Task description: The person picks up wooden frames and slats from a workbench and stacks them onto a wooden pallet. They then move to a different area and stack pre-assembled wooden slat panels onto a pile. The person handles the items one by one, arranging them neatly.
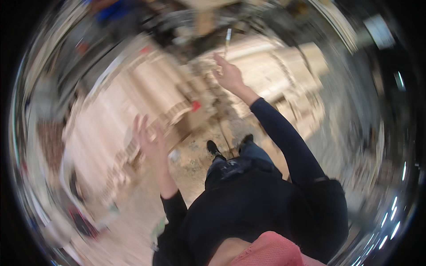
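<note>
Motion smears much of the picture. My left hand (152, 138) is raised over the near side of a large stack of pale wooden pieces (115, 99), its fingers apart and nothing seen in them. Farther out and to the right, my right hand (229, 76) has its fingers drawn together. A thin stick with a white end (228, 37) points up and away from those fingers and appears held in them; its exact kind is too blurred to tell. Beyond and beside that hand lies a second stack of pale wooden pieces (266, 71).
A narrow gap with a dusty floor (195, 153) runs between the stacks, where my shoes (213, 147) stand. Small red patches (195, 106) mark the left stack's edge. A blue blurred shape (111, 11) shows at the far left. A pale curved frame (71, 190) stands at the left.
</note>
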`<state>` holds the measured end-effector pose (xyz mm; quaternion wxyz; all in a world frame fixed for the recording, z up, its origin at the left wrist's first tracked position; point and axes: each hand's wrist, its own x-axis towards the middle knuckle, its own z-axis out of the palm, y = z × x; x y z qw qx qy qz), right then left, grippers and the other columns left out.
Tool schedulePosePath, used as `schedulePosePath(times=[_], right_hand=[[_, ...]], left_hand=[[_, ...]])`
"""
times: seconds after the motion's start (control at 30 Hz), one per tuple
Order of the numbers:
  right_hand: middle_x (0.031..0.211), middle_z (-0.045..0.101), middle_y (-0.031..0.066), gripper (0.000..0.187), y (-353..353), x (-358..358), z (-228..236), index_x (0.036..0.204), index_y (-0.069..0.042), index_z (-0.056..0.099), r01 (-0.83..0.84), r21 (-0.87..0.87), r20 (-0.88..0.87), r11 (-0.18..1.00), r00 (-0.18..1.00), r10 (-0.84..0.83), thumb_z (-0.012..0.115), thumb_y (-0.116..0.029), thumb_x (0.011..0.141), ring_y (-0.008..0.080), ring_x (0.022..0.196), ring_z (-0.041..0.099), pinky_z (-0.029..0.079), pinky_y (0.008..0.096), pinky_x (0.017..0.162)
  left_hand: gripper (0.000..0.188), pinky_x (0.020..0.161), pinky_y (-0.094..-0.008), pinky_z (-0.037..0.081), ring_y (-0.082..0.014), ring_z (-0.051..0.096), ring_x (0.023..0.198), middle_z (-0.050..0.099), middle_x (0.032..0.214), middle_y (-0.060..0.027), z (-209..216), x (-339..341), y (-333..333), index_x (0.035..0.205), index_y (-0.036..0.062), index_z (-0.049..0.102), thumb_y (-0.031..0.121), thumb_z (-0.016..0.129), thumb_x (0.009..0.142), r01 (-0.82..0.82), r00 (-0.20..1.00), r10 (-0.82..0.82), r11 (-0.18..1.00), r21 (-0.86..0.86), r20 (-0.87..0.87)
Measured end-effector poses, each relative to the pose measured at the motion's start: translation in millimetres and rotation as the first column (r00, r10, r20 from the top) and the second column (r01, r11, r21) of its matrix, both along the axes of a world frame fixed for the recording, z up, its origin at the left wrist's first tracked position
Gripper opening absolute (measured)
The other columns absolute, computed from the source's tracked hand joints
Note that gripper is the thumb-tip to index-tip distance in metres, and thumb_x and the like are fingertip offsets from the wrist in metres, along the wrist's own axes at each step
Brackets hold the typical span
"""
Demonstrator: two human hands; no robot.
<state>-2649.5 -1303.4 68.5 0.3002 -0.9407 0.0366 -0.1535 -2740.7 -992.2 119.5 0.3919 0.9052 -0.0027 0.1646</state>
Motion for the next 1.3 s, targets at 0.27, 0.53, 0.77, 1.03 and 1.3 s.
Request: schedulePosePath(times=[0.27,0.53,0.77,1.03,1.3], right_hand=[[0.112,0.066,0.0188,0.062,-211.0,-226.0,-46.1,0.138,-0.010,0.047,0.805,0.061,-0.119,0.590,0.593,-0.796,0.064,-0.025,0.081,0.0353,0.101,0.064,0.051,0.0436,0.087],[0.126,0.061,0.0184,0.065,-309.5,-468.3,-121.4,0.140,-0.003,0.042,0.988,0.033,-0.179,0.150,0.153,-0.972,0.066,-0.019,0.083,0.0320,0.108,0.063,0.049,0.0403,0.092],[0.132,0.056,0.0190,0.066,-381.2,-616.8,-203.2,0.143,-0.001,0.037,0.995,0.104,-0.356,0.007,0.044,-0.933,0.063,-0.015,0.084,0.0314,0.117,0.059,0.047,0.0399,0.096],[0.135,0.054,0.0184,0.068,-468.8,-724.2,-296.3,0.144,-0.002,0.036,0.997,-0.007,-0.689,-0.077,-0.061,-0.722,0.063,-0.015,0.083,0.0294,0.118,0.059,0.047,0.0392,0.096],[0.137,0.053,0.0199,0.064,-496.3,-784.9,-389.5,0.145,-0.005,0.036,0.949,0.152,-0.791,-0.275,-0.050,-0.609,0.063,-0.010,0.088,0.0309,0.118,0.058,0.053,0.0381,0.090]], left_hand=[[0.036,0.102,-0.0446,0.040,-0.0346,0.047,0.125,0.047,0.137,-0.0166,-16.6,-14.3,-109.0,0.124,0.0052,0.060,0.015,0.064,0.090,0.485,0.874,-0.484,0.873,0.051,-0.027],[0.038,0.105,-0.0447,0.037,-0.0364,0.045,0.126,0.045,0.138,-0.0181,-14.7,-66.0,-314.5,0.124,0.0044,0.058,0.016,0.066,0.089,0.878,0.478,-0.871,0.468,0.102,-0.114],[0.053,0.107,-0.0423,0.036,-0.0364,0.044,0.128,0.045,0.138,-0.0201,-90.3,-167.2,-545.1,0.129,0.0027,0.054,0.025,0.071,0.083,0.988,0.040,-0.944,0.085,-0.126,-0.327],[0.096,0.109,-0.0398,0.037,-0.0389,0.041,0.131,0.039,0.142,-0.0281,-322.9,-277.9,-800.2,0.143,-0.0090,0.029,0.038,0.076,0.073,0.997,-0.051,-0.663,-0.073,-0.003,-0.747],[0.132,0.114,-0.0419,0.027,-0.0429,0.020,0.141,0.017,0.149,-0.0357,-527.6,-358.3,-1022.5,0.147,-0.0100,0.001,0.047,0.084,0.062,0.978,0.209,-0.592,0.122,0.169,-0.779]])
